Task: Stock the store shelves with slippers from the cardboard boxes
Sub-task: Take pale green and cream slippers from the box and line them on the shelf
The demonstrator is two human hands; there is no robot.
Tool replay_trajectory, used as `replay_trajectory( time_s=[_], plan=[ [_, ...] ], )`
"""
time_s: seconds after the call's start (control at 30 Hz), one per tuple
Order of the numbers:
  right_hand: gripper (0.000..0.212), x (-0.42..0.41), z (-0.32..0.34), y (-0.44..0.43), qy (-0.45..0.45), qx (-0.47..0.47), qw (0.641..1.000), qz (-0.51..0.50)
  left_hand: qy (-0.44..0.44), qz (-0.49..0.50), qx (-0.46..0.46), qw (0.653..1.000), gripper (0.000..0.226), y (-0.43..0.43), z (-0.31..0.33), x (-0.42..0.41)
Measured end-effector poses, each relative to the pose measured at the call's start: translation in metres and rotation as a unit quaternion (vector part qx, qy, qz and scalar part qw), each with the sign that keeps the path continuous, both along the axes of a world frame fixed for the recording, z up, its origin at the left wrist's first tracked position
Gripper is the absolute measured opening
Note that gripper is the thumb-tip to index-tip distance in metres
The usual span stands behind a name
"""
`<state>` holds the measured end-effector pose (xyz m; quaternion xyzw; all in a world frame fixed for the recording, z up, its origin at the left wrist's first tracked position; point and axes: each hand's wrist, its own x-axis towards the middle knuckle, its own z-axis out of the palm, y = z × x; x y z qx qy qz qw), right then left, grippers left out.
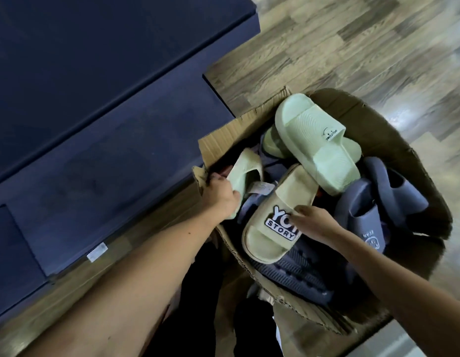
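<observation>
You are standing over the cardboard box (414, 161) with both arms reaching down into it — and it is looking far from emptied. Your left hand (222, 195) is closing around a pale green slipper (245, 166) at the box's near-left corner, fingers wrapped over its strap end, so that one is being held. Your right hand (315, 222) is lying across the strap of the beige slipper (275, 217) with the "STORY" patch, fingers spread flat over it; whether it is gripping or only resting on it, I cannot tell.

Just beyond your right hand a larger pale green slipper (316, 140) is sitting on top of the heap, with another green one partly showing under it. Off to that hand's outer side dark grey slippers (378, 202) are piled together, and beneath the hand a dark studded sole (288, 274) is peeking out.

To the far side of your left hand dark blue shelving (95, 140) is running along the wooden floor (352, 47); what little of it is showing is carrying no slippers. Judging from this, the stocking is only getting under way — you are picking out the first pieces, and nearly the whole box is waiting to be carried across and set out.
</observation>
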<state>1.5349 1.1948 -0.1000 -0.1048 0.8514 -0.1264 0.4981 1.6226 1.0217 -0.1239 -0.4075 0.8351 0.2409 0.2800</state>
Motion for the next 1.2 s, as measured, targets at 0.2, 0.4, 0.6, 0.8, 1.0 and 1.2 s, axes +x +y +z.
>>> replay_trajectory(
  time_s=[0.2,0.4,0.6,0.8,1.0,1.2],
  plan=[
    [0.026,0.019,0.057,-0.020,0.029,-0.046,0.998,0.030,0.079,-0.043,-0.015,0.996,0.034,-0.021,0.075,0.028],
    [0.018,0.036,0.121,-0.017,0.078,-0.080,0.989,0.101,0.130,0.041,-0.023,0.990,0.027,-0.024,0.140,0.078],
    [0.029,0.044,0.179,-0.013,0.108,-0.074,0.987,0.097,0.163,0.090,-0.034,0.982,0.023,-0.008,0.185,0.146],
    [0.028,0.050,0.191,0.001,0.087,-0.027,0.991,0.096,0.224,0.171,-0.017,0.959,0.025,0.008,0.207,0.161],
    [0.034,0.047,0.172,0.047,0.061,0.042,0.994,0.078,0.229,0.224,-0.003,0.947,0.032,0.006,0.213,0.149],
    [0.032,0.044,0.163,0.079,0.060,0.040,0.997,0.026,0.235,0.237,0.022,0.942,0.034,0.020,0.211,0.118]
  ],
)
